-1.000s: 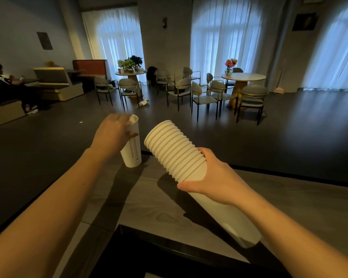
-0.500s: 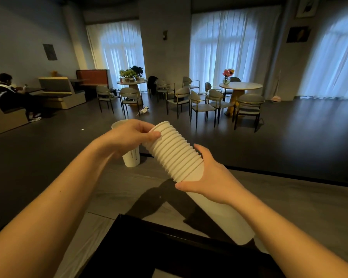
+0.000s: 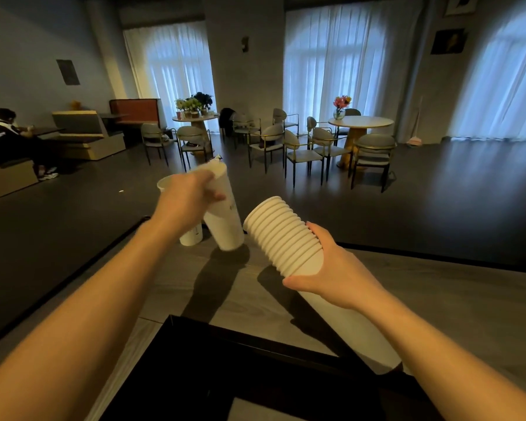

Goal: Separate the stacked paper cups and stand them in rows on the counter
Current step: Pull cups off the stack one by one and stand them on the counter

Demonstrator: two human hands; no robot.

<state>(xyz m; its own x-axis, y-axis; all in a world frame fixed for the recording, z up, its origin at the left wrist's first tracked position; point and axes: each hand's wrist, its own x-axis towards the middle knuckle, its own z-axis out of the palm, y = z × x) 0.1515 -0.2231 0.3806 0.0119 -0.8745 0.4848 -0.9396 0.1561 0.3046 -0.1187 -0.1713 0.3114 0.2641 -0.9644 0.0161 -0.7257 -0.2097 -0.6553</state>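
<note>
Most of the grey wood counter (image 3: 438,305) is open on the right side of the frame, so there's loads of room to reach there. Centre-left is tight: the standing paper cup (image 3: 192,237) and the tilted cup (image 3: 225,220) sit just beside each other near the far edge. The black box (image 3: 255,360) blocks the bottom middle.

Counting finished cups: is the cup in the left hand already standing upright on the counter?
No. The left hand holds the cup tilted, its base just above the counter.
</note>
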